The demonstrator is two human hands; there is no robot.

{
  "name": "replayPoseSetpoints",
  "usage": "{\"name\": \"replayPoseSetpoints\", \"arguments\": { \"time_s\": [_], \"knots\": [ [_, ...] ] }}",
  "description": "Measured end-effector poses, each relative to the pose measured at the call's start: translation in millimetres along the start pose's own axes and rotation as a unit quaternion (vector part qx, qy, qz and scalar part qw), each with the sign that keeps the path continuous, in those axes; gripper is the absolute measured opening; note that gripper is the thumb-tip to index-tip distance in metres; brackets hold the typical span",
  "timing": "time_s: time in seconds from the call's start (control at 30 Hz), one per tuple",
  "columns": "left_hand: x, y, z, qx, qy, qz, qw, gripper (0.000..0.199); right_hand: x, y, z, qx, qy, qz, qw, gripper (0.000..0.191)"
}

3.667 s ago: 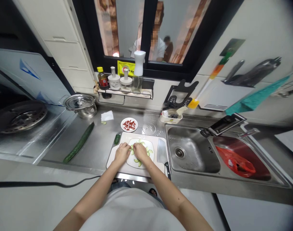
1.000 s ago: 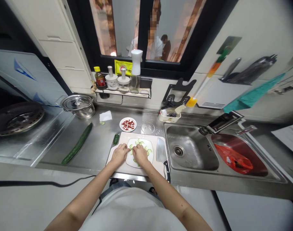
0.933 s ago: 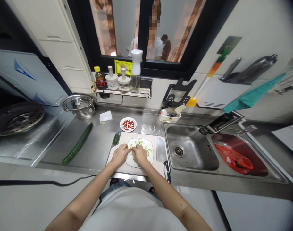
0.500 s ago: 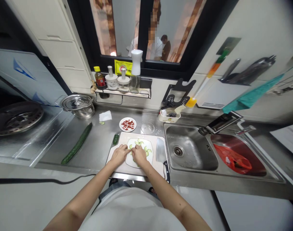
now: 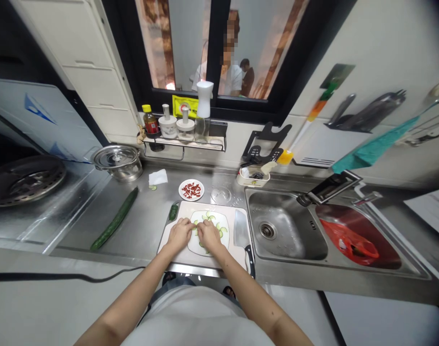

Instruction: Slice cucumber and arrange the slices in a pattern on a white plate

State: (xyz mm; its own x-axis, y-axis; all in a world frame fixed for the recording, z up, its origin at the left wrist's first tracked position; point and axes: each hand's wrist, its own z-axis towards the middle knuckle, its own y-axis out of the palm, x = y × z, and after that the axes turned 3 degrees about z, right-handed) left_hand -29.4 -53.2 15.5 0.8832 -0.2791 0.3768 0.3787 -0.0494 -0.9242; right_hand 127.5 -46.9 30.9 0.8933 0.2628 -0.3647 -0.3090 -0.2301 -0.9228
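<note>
Over the left half of a white plate, my left hand and my right hand are close together. Their fingertips pinch at a thin green cucumber slice, mostly covered by the fingers. More pale green cucumber slices lie in curves on the plate, some hidden under my right hand. Beneath the plate is a light cutting board. A knife with a black handle rests along the board's right side. At its top left corner sits a short cucumber piece.
A whole cucumber lies on the steel counter to the left. Behind the board stands a small dish of red bits. Further left is a lidded pot. To the right is a sink with a red plastic bag.
The view has tilted slightly, so the counter sits a little lower in the picture. My hands stay at the same spot on the plate, with only small finger movement.
</note>
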Motion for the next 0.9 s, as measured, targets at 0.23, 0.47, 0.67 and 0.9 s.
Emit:
{"name": "replayPoseSetpoints", "arguments": {
  "time_s": [0.23,0.47,0.67,0.9],
  "knots": [
    [-15.0,15.9,24.4,0.184,-0.200,-0.227,0.935,0.030,27.4,-13.0,-26.7,0.164,0.009,0.145,0.976,0.025],
    [-36.7,10.3,75.7,0.212,-0.303,-0.231,0.900,0.030,54.5,-19.3,-51.1,0.225,0.032,0.207,0.951,0.028],
    [-56.9,-3.4,126.5,0.117,-0.320,-0.085,0.936,0.030,58.1,-29.0,-56.7,0.231,0.043,0.237,0.943,0.030],
    [-74.7,-9.5,161.9,0.014,-0.280,0.032,0.959,0.030,59.4,-36.2,-58.6,0.235,0.070,0.253,0.936,0.030]
  ]
}}
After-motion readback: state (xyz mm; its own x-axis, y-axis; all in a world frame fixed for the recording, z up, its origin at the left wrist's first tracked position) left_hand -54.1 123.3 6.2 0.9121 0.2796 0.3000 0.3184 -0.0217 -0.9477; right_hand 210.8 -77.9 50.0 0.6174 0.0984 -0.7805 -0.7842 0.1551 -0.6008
